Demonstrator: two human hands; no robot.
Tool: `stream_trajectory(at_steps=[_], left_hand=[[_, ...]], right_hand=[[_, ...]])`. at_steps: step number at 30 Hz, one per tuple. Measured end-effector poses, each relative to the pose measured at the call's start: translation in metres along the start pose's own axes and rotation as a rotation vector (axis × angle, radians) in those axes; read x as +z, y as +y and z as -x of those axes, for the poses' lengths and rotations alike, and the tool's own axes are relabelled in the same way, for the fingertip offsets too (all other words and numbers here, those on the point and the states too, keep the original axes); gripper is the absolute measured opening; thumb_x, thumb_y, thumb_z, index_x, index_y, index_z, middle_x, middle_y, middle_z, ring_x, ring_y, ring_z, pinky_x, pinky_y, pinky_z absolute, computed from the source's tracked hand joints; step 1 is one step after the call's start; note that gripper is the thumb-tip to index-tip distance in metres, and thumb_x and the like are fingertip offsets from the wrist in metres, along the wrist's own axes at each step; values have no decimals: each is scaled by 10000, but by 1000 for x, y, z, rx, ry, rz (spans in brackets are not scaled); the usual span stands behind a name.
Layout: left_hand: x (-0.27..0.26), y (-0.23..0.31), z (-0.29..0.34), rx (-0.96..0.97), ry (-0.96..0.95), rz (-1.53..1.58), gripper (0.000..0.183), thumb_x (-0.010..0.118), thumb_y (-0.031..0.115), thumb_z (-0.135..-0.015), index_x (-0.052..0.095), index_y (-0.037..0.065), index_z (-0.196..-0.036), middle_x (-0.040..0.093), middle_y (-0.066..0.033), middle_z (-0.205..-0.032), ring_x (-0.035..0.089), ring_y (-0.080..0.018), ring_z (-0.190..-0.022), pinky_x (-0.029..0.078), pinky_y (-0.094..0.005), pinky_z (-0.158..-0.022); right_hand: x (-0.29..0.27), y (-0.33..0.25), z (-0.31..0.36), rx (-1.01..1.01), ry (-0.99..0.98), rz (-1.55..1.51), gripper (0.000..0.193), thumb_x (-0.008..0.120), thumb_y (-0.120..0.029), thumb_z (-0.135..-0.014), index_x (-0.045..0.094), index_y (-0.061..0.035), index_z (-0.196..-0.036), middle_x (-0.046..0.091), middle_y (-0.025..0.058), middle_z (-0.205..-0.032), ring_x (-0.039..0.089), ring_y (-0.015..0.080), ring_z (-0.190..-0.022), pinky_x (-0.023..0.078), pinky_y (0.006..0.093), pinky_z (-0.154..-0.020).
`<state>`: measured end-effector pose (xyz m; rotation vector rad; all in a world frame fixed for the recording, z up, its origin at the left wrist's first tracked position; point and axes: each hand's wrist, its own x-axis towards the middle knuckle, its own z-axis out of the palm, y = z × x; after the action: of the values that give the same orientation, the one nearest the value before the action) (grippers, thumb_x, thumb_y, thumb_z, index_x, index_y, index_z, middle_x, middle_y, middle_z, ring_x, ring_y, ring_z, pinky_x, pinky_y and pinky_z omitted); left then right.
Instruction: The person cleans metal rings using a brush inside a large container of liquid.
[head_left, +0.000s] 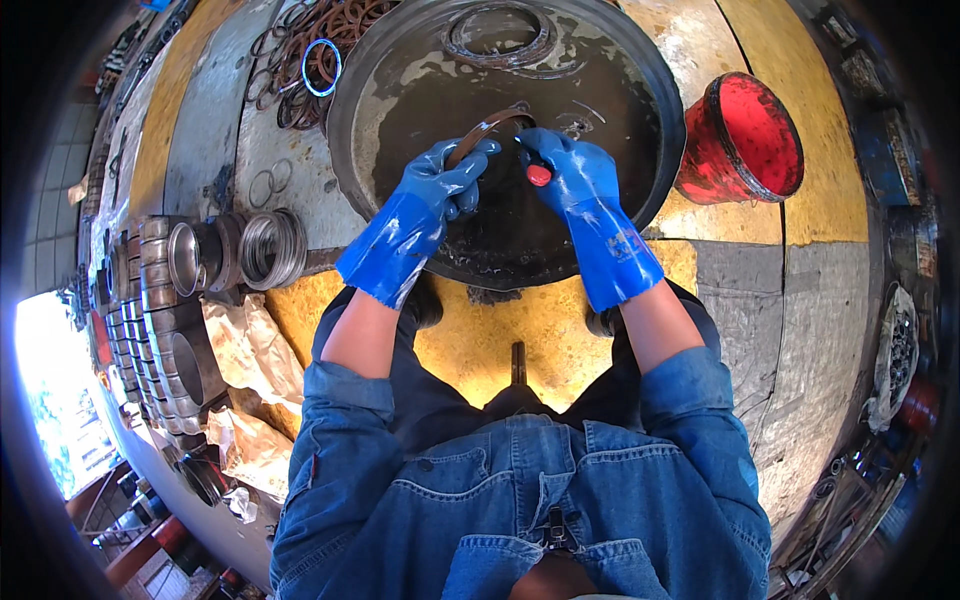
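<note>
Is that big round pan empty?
The pan isn't empty: rings lie toward its far side amid what looks like dark liquid; depth can't be told.

White glare washes out the opening (pixel 58 395) at my left, highlights gleam on my left hand (pixel 440 180) and right hand (pixel 580 172), and fisheye distortion bows straight edges toward black corners, with right-side clutter (pixel 890 160) dim and soft.

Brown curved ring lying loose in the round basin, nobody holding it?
No, the gloved left hand grips the brown curved ring over the round basin.
</note>
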<state>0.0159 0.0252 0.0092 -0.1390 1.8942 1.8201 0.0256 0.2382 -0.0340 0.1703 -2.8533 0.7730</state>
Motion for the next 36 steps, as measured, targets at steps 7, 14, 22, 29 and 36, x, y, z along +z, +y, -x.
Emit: stream_trajectory(at_steps=[7,14,22,29,36], left_hand=[[4,1,2,75,-38,125,316,700,196,-982,692,58,-1266,584,43,-678,450,-41,-531,297,-206,-492],[0,-8,-7,135,37,193,305,682,145,-981,691,32,-1264,573,33,-671,446,-51,-524,314,-216,-498],[-12,-6,-5,104,42,138,329,694,183,-978,690,41,-1275,526,48,-622,422,-47,-508,267,-223,-469],[-11,-9,-5,122,-32,249,348,690,189,-981,674,38,-1294,534,46,-634,431,-43,-504,281,-221,-466],[-33,-18,-16,109,-64,521,386,672,176,-983,641,13,-1332,486,35,-614,398,-63,-485,297,-236,-465]], right_hand=[[28,16,-3,583,-474,-657,299,753,-327,-885,743,-98,-1078,759,102,-939,727,231,-804,579,359,-776],[4,-16,16,762,-448,-1367,207,728,-175,-884,750,-38,-1038,741,62,-869,695,156,-761,555,309,-713],[-14,-6,1,-63,140,-243,241,733,-194,-899,766,-212,-1136,746,114,-1086,728,312,-954,583,379,-823],[30,21,-1,476,-414,-592,253,722,-315,-903,773,-153,-1091,772,74,-929,735,218,-853,563,347,-798],[-2,0,5,388,-391,-995,229,717,-164,-928,748,9,-1075,753,73,-934,684,117,-823,544,280,-764]])
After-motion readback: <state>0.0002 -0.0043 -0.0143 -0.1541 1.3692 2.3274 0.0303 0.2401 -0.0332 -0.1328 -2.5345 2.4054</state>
